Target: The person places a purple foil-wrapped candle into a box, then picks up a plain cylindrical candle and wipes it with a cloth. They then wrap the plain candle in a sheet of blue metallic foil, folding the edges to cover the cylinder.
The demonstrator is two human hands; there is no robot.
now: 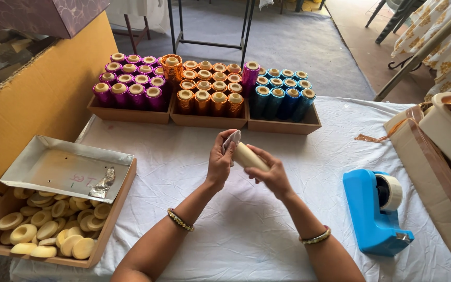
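Observation:
My right hand [272, 175] grips a cream-coloured cylinder [250, 156], held tilted above the white tablecloth [236, 230]. My left hand [219, 159] pinches a small piece of silver foil [231, 140] against the cylinder's upper end. Both hands meet over the middle of the table, just in front of the trays of wrapped rolls. A bracelet sits on each wrist.
Three wooden trays hold foil-wrapped rolls: purple [129, 86], orange [209, 89], blue [283, 94]. A wooden box of cream rings [48, 230] with a silver tray [63, 167] on it stands at left. A blue tape dispenser [374, 209] sits at right, cardboard boxes [434, 172] beyond it.

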